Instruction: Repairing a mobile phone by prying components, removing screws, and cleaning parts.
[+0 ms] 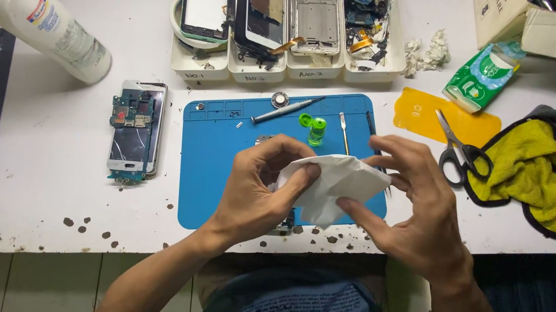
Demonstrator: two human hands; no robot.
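You've got a white tissue (333, 185) pinched between both hands, held up just above the near edge of the blue work mat (209, 161). Your left hand (255, 192) has closed thumb and fingers on the tissue's left end; your right hand (417, 210) has the thumb under the lower right edge and the fingers curled over the top, closed on it too, though more loosely. Something dark shows just below your left hand at the mat's edge; what it is I cannot tell.

That tissue looks feather-light and completely limp: it will fold, crumple and tear rather than push back, so it needs almost no squeeze. Take it by the bunched edges, as you have it now, where several layers give your fingertips something to bite on. A single-layer corner would likely rip.

Around you, watch the clutter. Straight behind the tissue on the mat stands a small green bottle (316, 131) with its green cap (305, 119) off beside it, easy to knock over, I'd judge. A screwdriver (285, 110), a thin metal pry tool (343, 132) and loose screws lie near it. To your left, on the white table (35, 203), an opened phone (136, 131) shows its circuit board, fragile-looking. A large white bottle (34, 20) lies further back. To your right are scissors (461, 153) and a yellow cloth (536, 179), and white trays of phone parts (288, 25) sit at the back.
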